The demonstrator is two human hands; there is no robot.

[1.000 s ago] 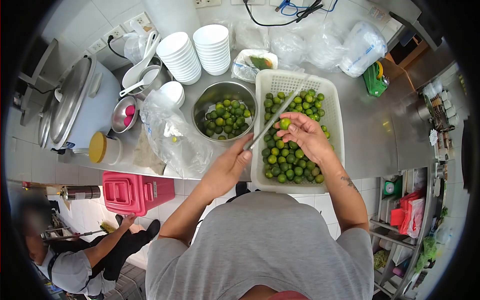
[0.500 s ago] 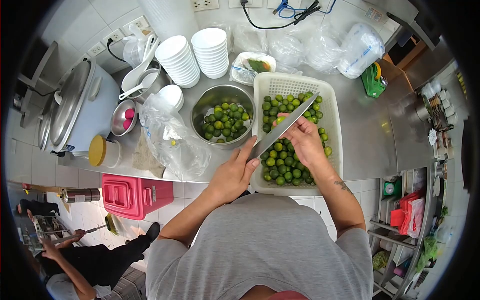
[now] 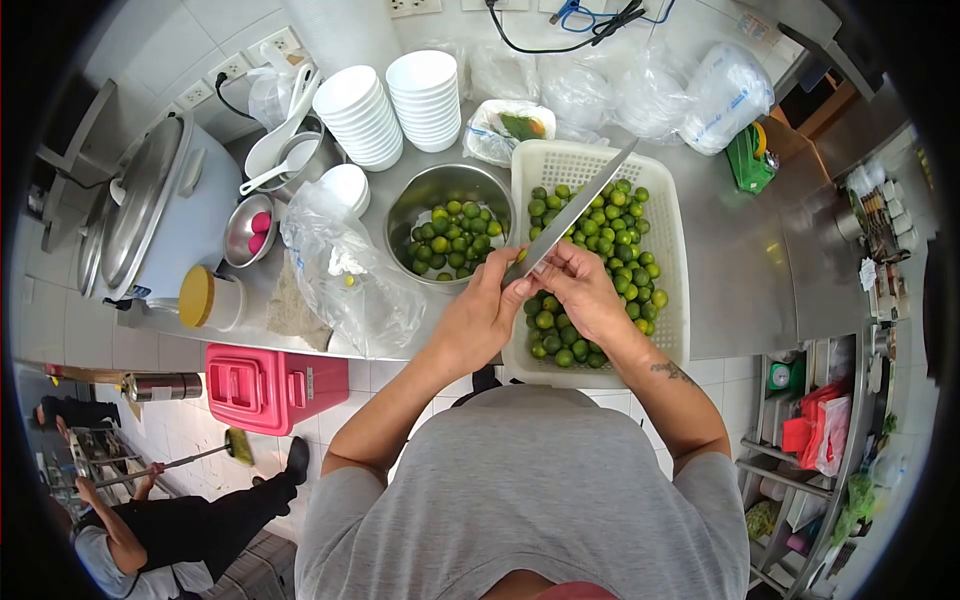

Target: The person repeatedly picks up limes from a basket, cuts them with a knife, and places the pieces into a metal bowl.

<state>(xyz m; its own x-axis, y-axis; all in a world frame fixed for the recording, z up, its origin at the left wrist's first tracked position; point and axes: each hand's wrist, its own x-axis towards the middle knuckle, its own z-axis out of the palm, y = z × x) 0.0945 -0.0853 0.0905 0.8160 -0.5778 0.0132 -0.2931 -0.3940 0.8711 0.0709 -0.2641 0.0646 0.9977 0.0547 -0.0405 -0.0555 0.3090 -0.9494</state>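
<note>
A long knife (image 3: 585, 204) slants up and to the right over a white plastic basket (image 3: 681, 250) of green limes (image 3: 625, 250). My left hand (image 3: 490, 305) is closed around its handle end, which the fingers cover. On the other side of the blade, my right hand (image 3: 582, 290) has its fingers pinched together close to the metal. A small yellow-green lime (image 3: 521, 256) shows at the blade's base by my left fingertips, mostly hidden by blade and fingers. To the left of the basket stands a steel pot (image 3: 393, 225) with more limes inside.
White bowls (image 3: 425, 95) stand in stacks behind the pot. A clear plastic bag (image 3: 340, 270) lies at the counter's left front, near a yellow-lidded tub (image 3: 197, 297). A pink bin (image 3: 275, 388) sits on the floor. At lower left, another person (image 3: 165, 530) holds a long-handled broom.
My hands have come closer together at the knife's base: the right moved down and left, the left moved up and right. The other person's broom has shifted slightly.
</note>
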